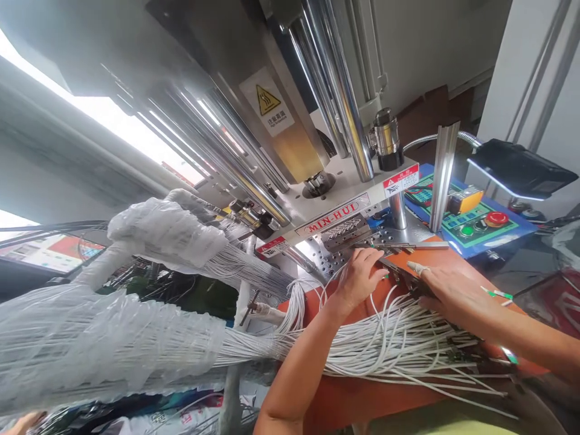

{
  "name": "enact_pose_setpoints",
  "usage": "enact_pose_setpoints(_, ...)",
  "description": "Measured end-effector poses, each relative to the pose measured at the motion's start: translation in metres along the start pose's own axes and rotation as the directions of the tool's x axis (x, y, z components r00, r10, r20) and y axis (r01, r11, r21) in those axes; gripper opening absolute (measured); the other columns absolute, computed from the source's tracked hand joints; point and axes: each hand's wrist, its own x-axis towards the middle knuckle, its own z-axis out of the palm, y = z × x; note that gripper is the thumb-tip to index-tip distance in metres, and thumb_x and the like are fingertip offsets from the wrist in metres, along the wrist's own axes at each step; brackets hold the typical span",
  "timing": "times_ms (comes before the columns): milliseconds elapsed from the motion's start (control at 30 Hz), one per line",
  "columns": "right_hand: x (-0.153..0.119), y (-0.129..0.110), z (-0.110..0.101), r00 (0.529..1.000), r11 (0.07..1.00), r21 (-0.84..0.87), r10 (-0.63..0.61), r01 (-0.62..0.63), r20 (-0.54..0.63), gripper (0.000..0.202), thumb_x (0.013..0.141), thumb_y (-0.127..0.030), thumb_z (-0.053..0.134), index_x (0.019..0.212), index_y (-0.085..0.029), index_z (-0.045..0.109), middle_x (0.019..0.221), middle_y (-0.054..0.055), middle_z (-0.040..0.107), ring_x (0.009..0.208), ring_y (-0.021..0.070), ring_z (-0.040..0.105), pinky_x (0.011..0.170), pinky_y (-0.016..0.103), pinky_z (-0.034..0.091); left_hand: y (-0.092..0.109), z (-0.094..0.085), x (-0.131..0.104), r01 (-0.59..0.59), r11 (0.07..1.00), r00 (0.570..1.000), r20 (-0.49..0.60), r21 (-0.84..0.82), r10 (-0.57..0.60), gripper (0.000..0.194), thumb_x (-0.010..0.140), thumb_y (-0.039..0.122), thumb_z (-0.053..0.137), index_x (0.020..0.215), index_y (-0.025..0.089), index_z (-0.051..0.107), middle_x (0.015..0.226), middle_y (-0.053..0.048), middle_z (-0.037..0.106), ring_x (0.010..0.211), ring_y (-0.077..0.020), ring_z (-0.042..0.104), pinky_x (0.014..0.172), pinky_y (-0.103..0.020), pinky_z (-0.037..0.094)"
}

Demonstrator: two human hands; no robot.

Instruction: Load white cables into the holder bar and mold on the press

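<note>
My left hand (362, 278) reaches to the front of the press, fingers bent over the left end of a dark metal mould block (401, 272). A small green piece shows by its thumb; what the fingers grip is hidden. My right hand (453, 291) is closed around the block's right end, with one finger, wrapped in pale tape, stretched along it. Many white cables (385, 344) fan out below both hands on the orange work surface (376, 402). Behind my left hand, a ridged metal mould (347, 232) sits under the press plate (333, 214).
A cable bundle wrapped in clear plastic (113, 338) lies over a rack at left. The blue control panel (484, 220) with red and green buttons is at right, beneath a black lamp (521, 168). Chrome columns (347, 90) rise above. Green-ended pieces (498, 295) lie by my right forearm.
</note>
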Motion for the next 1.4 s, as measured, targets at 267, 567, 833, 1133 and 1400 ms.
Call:
enact_pose_setpoints(267, -0.002, -0.001, 0.006, 0.995, 0.998, 0.068, -0.015, 0.008, 0.098, 0.053, 0.083, -0.027, 0.045, 0.135, -0.035, 0.05, 0.098, 0.007, 0.071, 0.082, 0.0313, 0.066, 0.072, 0.044, 0.05, -0.004, 0.011, 0.017, -0.119, 0.993, 0.969, 0.218, -0.012, 0.118, 0.049, 0.079, 0.023, 0.073, 0.125, 0.019, 0.057, 0.129, -0.009, 0.06, 0.125, -0.0252, 0.047, 0.11, -0.043, 0.041)
enact_pose_setpoints(567, -0.014, -0.004, 0.012, 0.997, 1.0, -0.003, 0.029, -0.029, 0.072, 0.06, 0.081, -0.018, 0.049, 0.14, -0.02, 0.043, 0.106, 0.011, 0.068, 0.093, 0.0288, 0.064, 0.078, 0.039, 0.047, -0.015, 0.013, 0.021, -0.241, 0.967, 0.936, 0.243, -0.076, 0.253, 0.037, 0.078, 0.02, 0.067, 0.114, 0.015, 0.061, 0.112, -0.012, 0.064, 0.114, -0.0253, 0.054, 0.102, -0.041, 0.046)
enact_pose_setpoints(833, -0.007, -0.008, 0.006, 0.999, 1.0, -0.004, -0.021, 0.021, 0.027, 0.066, 0.08, -0.013, 0.053, 0.143, -0.022, 0.039, 0.101, 0.009, 0.067, 0.091, 0.0267, 0.061, 0.076, 0.038, 0.045, -0.006, -0.01, 0.019, -0.247, 0.969, 0.964, 0.097, 0.001, 0.246, 0.036, 0.075, 0.013, 0.064, 0.11, 0.019, 0.062, 0.109, -0.008, 0.066, 0.112, -0.0247, 0.053, 0.099, -0.04, 0.049)
enact_pose_setpoints(1133, 0.081, -0.003, -0.033, 0.962, 0.932, -0.249, -0.274, 0.263, -0.009, 0.029, 0.097, -0.019, 0.044, 0.126, -0.019, 0.053, 0.113, 0.008, 0.063, 0.095, 0.022, 0.054, 0.076, 0.035, 0.038, -0.052, -0.034, 0.036, -0.107, 0.98, 0.962, -0.23, 0.166, 0.144, 0.037, 0.075, 0.015, 0.066, 0.111, 0.023, 0.063, 0.11, -0.007, 0.068, 0.108, -0.0268, 0.059, 0.098, -0.044, 0.052)
enact_pose_setpoints(1400, 0.163, 0.01, -0.004, 0.905, 0.887, -0.188, -0.424, 0.421, 0.026, 0.019, 0.093, -0.024, 0.055, 0.106, -0.014, 0.064, 0.097, 0.011, 0.065, 0.091, 0.0251, 0.056, 0.077, 0.037, 0.037, -0.084, -0.032, 0.032, 0.262, 0.958, 0.929, -0.3, 0.118, -0.217, 0.038, 0.069, 0.013, 0.074, 0.106, 0.018, 0.069, 0.109, -0.009, 0.072, 0.106, -0.0232, 0.065, 0.099, -0.039, 0.051)
